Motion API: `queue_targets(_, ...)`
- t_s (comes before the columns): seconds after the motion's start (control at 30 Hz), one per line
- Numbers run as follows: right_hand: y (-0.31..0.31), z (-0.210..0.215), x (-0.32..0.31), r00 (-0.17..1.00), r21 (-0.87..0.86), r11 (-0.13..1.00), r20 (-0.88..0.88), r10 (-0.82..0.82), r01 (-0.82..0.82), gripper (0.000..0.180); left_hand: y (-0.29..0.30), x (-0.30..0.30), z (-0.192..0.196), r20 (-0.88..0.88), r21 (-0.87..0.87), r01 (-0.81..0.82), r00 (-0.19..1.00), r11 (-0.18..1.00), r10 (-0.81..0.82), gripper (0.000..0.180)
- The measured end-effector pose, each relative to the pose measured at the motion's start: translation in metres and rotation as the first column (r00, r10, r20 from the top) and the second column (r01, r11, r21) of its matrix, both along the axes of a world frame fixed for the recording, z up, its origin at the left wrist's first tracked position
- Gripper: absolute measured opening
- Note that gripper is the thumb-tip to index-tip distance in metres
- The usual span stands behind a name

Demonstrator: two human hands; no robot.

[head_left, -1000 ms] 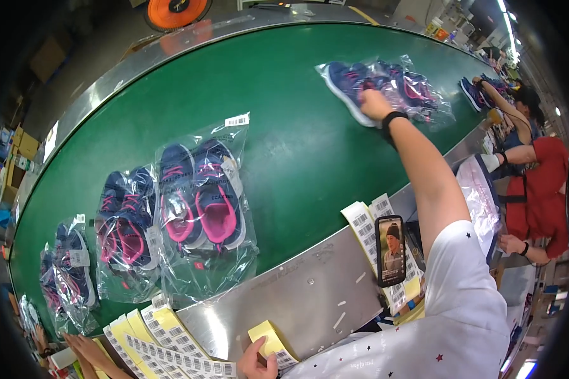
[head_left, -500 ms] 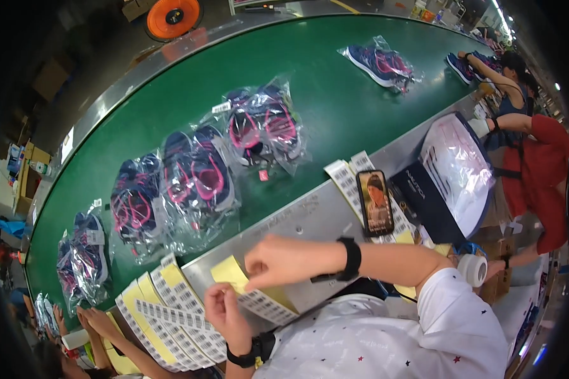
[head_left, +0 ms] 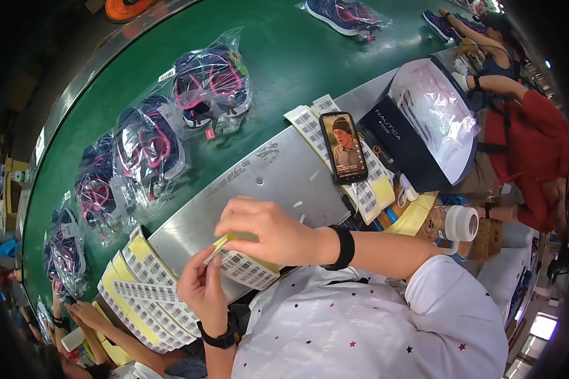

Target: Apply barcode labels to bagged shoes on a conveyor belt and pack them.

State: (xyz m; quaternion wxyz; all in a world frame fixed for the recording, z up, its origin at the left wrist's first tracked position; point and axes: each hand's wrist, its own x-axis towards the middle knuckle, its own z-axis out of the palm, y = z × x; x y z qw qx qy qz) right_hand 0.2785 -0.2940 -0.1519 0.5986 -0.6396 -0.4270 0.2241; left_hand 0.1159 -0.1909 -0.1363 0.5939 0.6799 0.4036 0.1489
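In front of my body, both hands meet at a sheet of barcode labels (head_left: 250,271) with yellow backing. My right hand (head_left: 265,230) is closed, its fingers bent over the sheet's upper end. My left hand (head_left: 203,290) pinches at the sheet's near left corner, thumb and forefinger together; whether a single label is between them is too small to tell. More barcode label sheets (head_left: 146,292) lie fanned out to the left of my left hand. Beyond the metal ledge, a pair of navy and pink sneakers (head_left: 212,85) lies in a clear bag, with another bagged pair (head_left: 146,148) beside it.
A green conveyor belt (head_left: 272,76) runs past the metal ledge (head_left: 259,180). On the ledge, a phone (head_left: 344,148) rests over label sheets, beside an open dark shoe box (head_left: 417,139). A bottle with a white lid (head_left: 461,224) stands right. Co-workers' arms (head_left: 101,319) show at left; others at right.
My hands have come together at the label sheet, and the left now pinches its corner. The whole view has shifted, with the bagged sneakers and phone appearing farther left.
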Motion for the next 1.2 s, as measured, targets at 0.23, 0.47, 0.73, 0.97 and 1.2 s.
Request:
queue_targets(0.23, -0.006, 0.0, 0.0, 0.916, 0.002, 0.999, 0.4, -0.034, 0.037, 0.015, 0.001, 0.01, 0.004, -0.073, 0.009, 0.034, 0.997, 0.999, -0.034, 0.021)
queue_targets(0.47, -0.01, -0.009, -0.001, 0.87, 0.018, 0.995, 0.484, -0.096, 0.1, 0.014, -0.002, 0.019, 0.004, -0.078, -0.031, 0.01, 0.997, 0.999, -0.012, 0.023)
queue_targets(0.73, -0.013, -0.016, -0.001, 0.863, -0.007, 0.993, 0.495, -0.1, 0.118, 0.013, -0.002, 0.027, 0.001, -0.101, -0.055, 0.078, 0.991, 0.995, -0.083, 0.033)
queue_targets(0.97, 0.001, -0.008, 0.012, 0.901, -0.169, 0.984, 0.434, 0.019, 0.06, 0.008, 0.011, 0.022, -0.035, -0.068, -0.312, 0.069, 0.993, 0.948, -0.095, 0.055)
queue_targets(1.2, 0.096, -0.059, 0.21, 0.646, -0.125, 0.79, -0.506, -0.571, 0.601, 0.041, 0.015, 0.002, -0.066, -0.099, -0.307, -0.148, 0.987, 0.94, 0.123, 0.052)
